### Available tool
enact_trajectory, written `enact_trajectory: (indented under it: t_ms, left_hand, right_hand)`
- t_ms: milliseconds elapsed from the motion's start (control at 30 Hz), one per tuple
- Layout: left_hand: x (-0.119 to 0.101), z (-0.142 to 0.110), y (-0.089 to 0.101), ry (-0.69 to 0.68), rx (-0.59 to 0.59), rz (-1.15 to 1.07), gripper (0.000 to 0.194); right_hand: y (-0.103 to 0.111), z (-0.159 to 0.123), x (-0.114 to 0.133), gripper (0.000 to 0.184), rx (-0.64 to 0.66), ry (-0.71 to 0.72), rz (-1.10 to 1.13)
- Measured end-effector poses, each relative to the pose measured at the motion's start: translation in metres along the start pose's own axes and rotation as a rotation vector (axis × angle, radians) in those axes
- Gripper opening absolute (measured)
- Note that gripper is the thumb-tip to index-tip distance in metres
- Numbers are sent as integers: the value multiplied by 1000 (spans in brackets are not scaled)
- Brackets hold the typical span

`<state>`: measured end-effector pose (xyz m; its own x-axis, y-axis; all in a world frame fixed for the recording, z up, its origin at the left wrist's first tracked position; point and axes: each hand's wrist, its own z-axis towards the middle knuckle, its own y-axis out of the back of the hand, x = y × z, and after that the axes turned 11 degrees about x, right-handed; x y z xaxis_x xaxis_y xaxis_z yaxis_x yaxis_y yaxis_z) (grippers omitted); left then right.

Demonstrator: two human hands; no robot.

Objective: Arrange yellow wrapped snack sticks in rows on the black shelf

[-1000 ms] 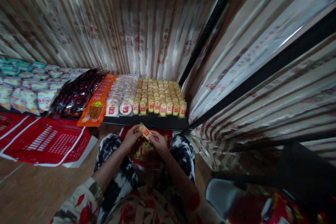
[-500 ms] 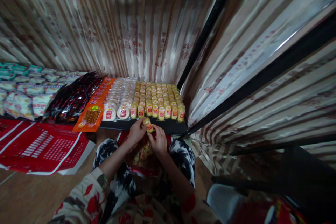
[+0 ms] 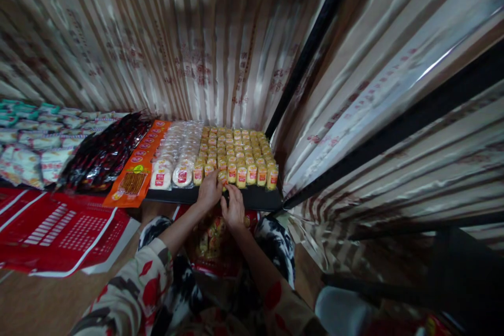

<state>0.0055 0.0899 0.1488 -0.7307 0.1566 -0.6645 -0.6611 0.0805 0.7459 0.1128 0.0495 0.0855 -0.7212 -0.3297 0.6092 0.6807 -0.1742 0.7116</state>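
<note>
brown floor (image 3: 43,299) shows lower left. at centre, a yellow packet (image 3: 222,175) meets the front row; it looks light, soft, slick-wrapped, easily crushed, best held by its sides. the right hand (image 3: 233,210) lies just below, thumb parted from bent fingers, contact unclear; the left hand (image 3: 209,190) reaches up-frame, pinching it. beyond, yellow packs (image 3: 240,149) line the shelf (image 3: 255,197).

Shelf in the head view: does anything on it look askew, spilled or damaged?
The orange packet juts past the front edge of the shelf, which looks odd because the yellow packets stand in rows behind that edge. I see no spill or damage.
</note>
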Motion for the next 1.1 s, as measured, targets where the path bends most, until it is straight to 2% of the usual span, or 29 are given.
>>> enact_trajectory:
  t_ms: [233,467,567,767,1100]
  left_hand:
    - [4,8,-4,-29,-57,36,43]
    - [7,5,-9,-94,-123,50,47]
    - [8,-2,-12,-98,-97,104,42]
    - [15,-18,-20,-141,51,180,40]
    - [25,-17,-28,-157,48,138,43]
  right_hand:
    - [-2,3,1,45,-13,-17,-28]
    - [-5,4,1,41,-15,-48,-40]
    - [-4,5,2,41,-10,-58,-37]
    - [-4,6,3,43,9,-76,-42]
    - [-4,11,4,42,49,-75,-69]
